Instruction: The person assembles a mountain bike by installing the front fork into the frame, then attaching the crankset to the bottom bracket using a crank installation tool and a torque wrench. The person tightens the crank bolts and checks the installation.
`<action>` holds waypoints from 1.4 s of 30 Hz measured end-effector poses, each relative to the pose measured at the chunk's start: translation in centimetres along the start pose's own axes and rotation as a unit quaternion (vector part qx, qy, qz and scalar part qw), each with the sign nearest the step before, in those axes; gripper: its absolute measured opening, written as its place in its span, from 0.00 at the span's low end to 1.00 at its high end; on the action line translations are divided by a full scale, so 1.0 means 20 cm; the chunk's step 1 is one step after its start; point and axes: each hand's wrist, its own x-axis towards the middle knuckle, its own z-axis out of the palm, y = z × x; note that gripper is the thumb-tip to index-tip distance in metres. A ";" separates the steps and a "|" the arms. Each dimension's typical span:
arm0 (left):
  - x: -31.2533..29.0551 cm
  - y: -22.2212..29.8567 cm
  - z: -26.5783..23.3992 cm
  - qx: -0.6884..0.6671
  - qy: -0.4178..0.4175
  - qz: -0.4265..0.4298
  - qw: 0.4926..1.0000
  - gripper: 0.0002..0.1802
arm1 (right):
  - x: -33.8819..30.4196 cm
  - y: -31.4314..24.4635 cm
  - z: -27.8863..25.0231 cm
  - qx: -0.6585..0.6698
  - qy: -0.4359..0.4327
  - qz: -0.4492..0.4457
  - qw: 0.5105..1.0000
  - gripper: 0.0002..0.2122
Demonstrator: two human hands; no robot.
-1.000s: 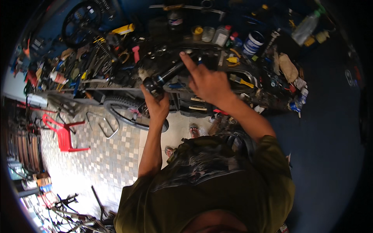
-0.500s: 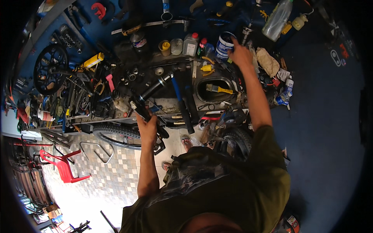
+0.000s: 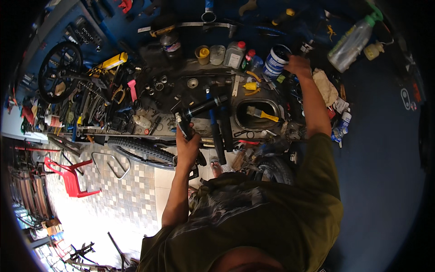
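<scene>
My left hand (image 3: 186,144) is closed around a black bicycle crank arm (image 3: 183,124), held up over the bench's front edge. A thick axle (image 3: 204,107) sticks out from it toward the right, and a pedal shows partly below my hand. My right hand (image 3: 300,66) is by the right rim of a blue-and-white tub (image 3: 275,62) with dark contents. Its fingers bend down and are blurred, so I cannot tell whether they hold anything. Two dark-gripped tools, one with a blue handle (image 3: 212,115), lie behind the axle across the bench edge.
On the cluttered bench, a yellow-handled brush (image 3: 262,113) rests in an oval black container (image 3: 240,123). Bottles and cups, including a grey bottle (image 3: 234,55), line the back. A chainring (image 3: 60,72) stands at the left. Below are a bicycle tyre (image 3: 136,154) and a red chair (image 3: 72,177).
My right hand has drawn back from over the tub's opening to its right rim. The axle on the crank arm has swung from steeply tilted to flatter. The whole view has shifted slightly.
</scene>
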 end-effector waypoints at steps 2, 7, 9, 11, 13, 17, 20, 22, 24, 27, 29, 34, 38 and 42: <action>0.03 -0.06 -0.05 0.021 0.011 0.028 0.999 0.21 | -0.02 -0.08 -0.05 0.000 -0.009 -0.012 1.000 0.29; 0.05 -0.04 -0.04 -0.028 0.012 0.021 0.999 0.21 | -0.01 -0.06 -0.04 -0.013 -0.001 -0.018 1.000 0.27; 0.04 -0.01 -0.05 -0.029 0.016 0.012 0.999 0.20 | -0.03 -0.05 -0.03 0.011 0.030 -0.008 0.999 0.28; 0.04 0.01 -0.04 -0.036 0.017 0.006 0.999 0.20 | -0.05 -0.02 -0.03 0.036 0.052 0.000 0.998 0.29; 0.04 0.01 -0.07 -0.042 0.026 0.001 0.999 0.20 | -0.16 -0.14 -0.09 0.129 0.124 -0.024 0.984 0.29; 0.05 -0.02 -0.16 -0.017 0.049 0.030 0.998 0.19 | -0.82 -0.65 -0.37 0.354 0.089 -0.221 0.904 0.36; 0.05 -0.03 -0.23 -0.048 0.048 0.048 0.997 0.19 | -1.22 -0.98 -0.41 0.337 0.165 -0.419 0.827 0.41; 0.02 0.02 -0.24 -0.062 0.043 0.044 0.996 0.20 | -1.32 -1.07 -0.41 0.254 0.144 -0.422 0.858 0.40; -0.03 0.07 -0.27 -0.087 0.042 0.032 0.995 0.20 | -1.35 -1.14 -0.43 0.210 0.154 -0.420 0.870 0.41; -0.08 0.08 -0.35 -0.101 0.037 0.054 0.993 0.21 | -1.38 -1.23 -0.44 0.165 0.159 -0.418 0.879 0.42; -0.12 0.10 -0.40 -0.108 0.045 0.058 0.991 0.21 | -1.42 -1.28 -0.42 0.151 0.182 -0.422 0.875 0.41; -0.20 0.11 -0.54 -0.134 0.065 0.058 0.987 0.20 | -1.55 -1.35 -0.40 0.131 0.142 -0.437 0.878 0.39; -0.23 0.08 -0.65 -0.105 0.076 0.082 0.988 0.21 | -1.62 -1.41 -0.49 0.160 0.209 -0.461 0.847 0.39; -0.28 0.11 -0.67 -0.093 0.083 0.081 0.989 0.21 | -1.63 -1.47 -0.55 0.143 0.225 -0.446 0.854 0.39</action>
